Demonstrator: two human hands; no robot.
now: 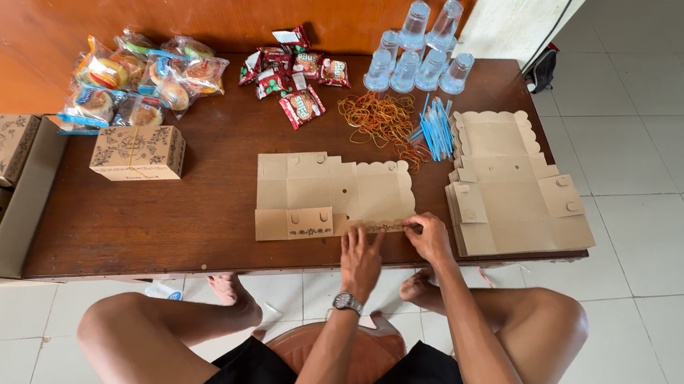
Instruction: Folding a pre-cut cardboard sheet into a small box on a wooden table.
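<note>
Bench (159, 221): dark brown wood, long axis running left to right, set against an orange-brown wall.
Tray (18, 203): grey, at the left end of the bench, carrying folded patterned boxes.
Stack of flat cardboard (511, 196): at the right end, just beside the right hand, scalloped edge pointing away toward the wall.
Flat box sheet (330, 193): unfolded, lying mid-bench straight ahead of both hands; long axis left to right, scalloped edge to the right, printed flap along the near edge.
Folded box (139, 152): finished, closed, well to the left of the sheet.
Wrapped cakes (137, 78): heap at the far left, near the wall.
Snack packets (294, 75): red, far centre.
Plastic cups (420, 50): clear, sealed, clustered at the far right.
Rubber bands (377, 121): loose pile between the packets and the straws.
Straws (434, 125): blue bundle beside the bands.
Left hand (360, 255): fingers spread and flat, pressing the near flap of the sheet just left of the right hand; wristwatch on.
Right hand (428, 236): fingers narrowed to a pinch on the right end of the same near flap.
Key relation: flap directly under both hands at the near edge, rest of the sheet reaching away and to the left; both hands equally near.
</note>
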